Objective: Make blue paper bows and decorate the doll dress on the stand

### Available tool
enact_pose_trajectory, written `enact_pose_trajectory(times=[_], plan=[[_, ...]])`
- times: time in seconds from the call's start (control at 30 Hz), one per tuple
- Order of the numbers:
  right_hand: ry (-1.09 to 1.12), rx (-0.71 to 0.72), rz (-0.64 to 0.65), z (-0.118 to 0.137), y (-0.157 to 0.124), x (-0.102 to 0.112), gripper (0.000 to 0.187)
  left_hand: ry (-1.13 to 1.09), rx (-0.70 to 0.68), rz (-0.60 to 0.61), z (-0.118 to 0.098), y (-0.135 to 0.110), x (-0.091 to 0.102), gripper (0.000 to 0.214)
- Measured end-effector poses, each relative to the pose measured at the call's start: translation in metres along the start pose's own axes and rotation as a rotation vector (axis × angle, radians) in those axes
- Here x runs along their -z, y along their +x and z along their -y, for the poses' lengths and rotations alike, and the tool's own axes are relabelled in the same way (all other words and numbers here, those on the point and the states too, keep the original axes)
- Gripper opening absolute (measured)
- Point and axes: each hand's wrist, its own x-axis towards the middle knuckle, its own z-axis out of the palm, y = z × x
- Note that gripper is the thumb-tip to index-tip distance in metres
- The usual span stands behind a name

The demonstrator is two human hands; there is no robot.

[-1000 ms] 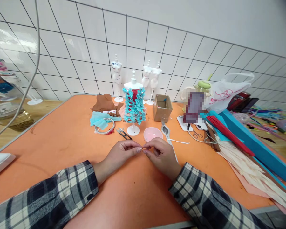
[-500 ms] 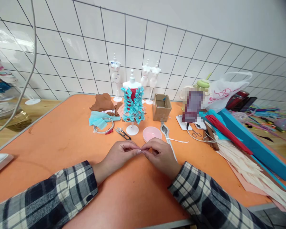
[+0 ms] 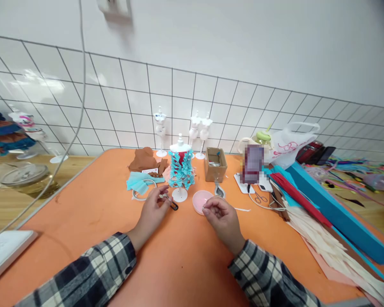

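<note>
My left hand (image 3: 152, 213) reaches forward over the orange table (image 3: 92, 200) and its fingers close on the small black-handled thread snips (image 3: 170, 203) lying beside the base of the mannequin. My right hand (image 3: 220, 217) is pinched shut just in front of the pink bowl (image 3: 201, 201); whatever it pinches is too small to make out. A small white mannequin (image 3: 181, 170) dressed in teal bows over red stands right behind the snips.
Brown and teal fabric (image 3: 144, 168) with a ring lies at the left of the mannequin. A cardboard box (image 3: 215, 164), a phone on a stand (image 3: 253, 164), blue and red paper sheets (image 3: 310, 187), cream feathers (image 3: 326, 226) and a white bag (image 3: 291, 143) fill the right.
My hands, which pinched something together at the table's middle, have parted. The left hand moved forward onto the snips; the right stays pinched near the bowl. The view tilted up.
</note>
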Motion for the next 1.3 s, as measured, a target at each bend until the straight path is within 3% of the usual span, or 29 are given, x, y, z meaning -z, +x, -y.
enact_pose_trajectory(times=[0.2,0.3,0.4,0.53,0.8,1.0,1.17,1.3], plan=[[-0.079,0.275,-0.031,0.048,0.045,-0.015,0.004,0.143,-0.089,0.14,-0.003,0.017,-0.017,0.035],[-0.145,0.377,-0.138,0.064,0.066,-0.031,0.004,0.143,-0.074,0.153,-0.003,0.02,-0.023,0.029],[-0.262,0.463,-0.186,0.065,0.079,-0.044,0.007,0.144,-0.062,0.161,0.004,0.022,-0.024,0.022],[-0.423,0.601,-0.116,0.053,0.087,-0.048,0.01,0.115,-0.078,0.164,0.009,0.023,-0.021,0.021],[-0.42,0.486,-0.156,0.035,0.074,-0.042,0.008,0.093,-0.023,0.151,0.008,0.022,-0.017,0.03],[-0.456,0.532,-0.019,0.015,0.051,-0.048,0.009,0.048,-0.033,0.16,0.008,0.022,-0.016,0.031],[-0.52,0.513,0.004,0.015,0.053,-0.053,0.023,-0.062,-0.068,0.166,0.006,0.023,-0.018,0.034],[-0.611,0.493,0.01,0.018,0.055,-0.055,0.015,-0.085,-0.028,0.138,0.007,0.023,-0.02,0.029]])
